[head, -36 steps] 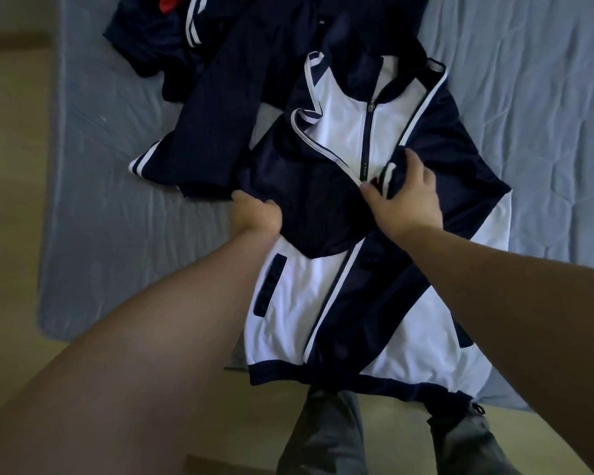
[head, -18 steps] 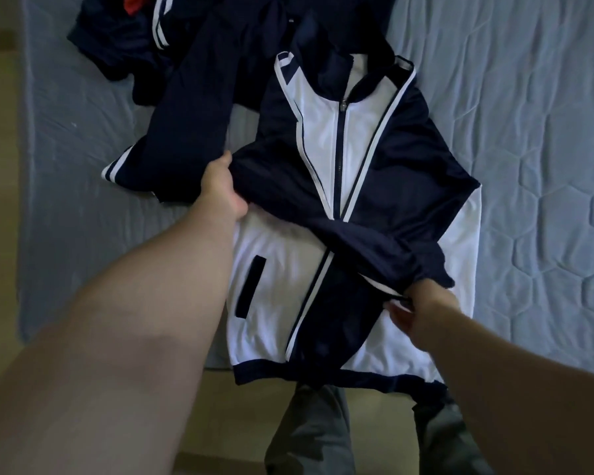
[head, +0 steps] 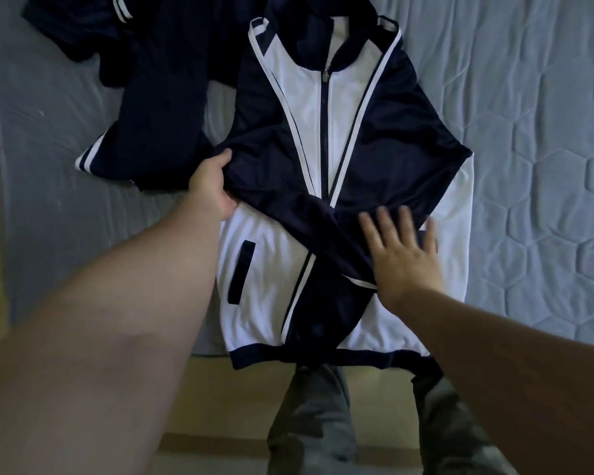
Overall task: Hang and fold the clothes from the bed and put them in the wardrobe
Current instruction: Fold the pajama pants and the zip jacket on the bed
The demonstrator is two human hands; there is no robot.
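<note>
The left hand (head: 210,190) gripped the jacket (head: 323,114) at its left side, thumb on top and fingers curled into the navy cloth at the edge. The right hand (head: 405,255) lay flat and released, fingers spread and a little blurred, pressing on the navy sleeve (head: 323,228) that was folded slantwise across the front. The jacket, navy and white, lay face up and zipped on the bed (head: 528,166), collar away from the person, its navy hem at the near edge of the mattress and just over it. Beside it to the left, touching its shoulder, a pile (head: 158,114) of dark navy clothes with white stripes spread toward the top corner. The bed wore a blue-grey quilted cover. Below the hem showed grey trousers (head: 312,423) and a pale wooden floor (head: 237,389)
</note>
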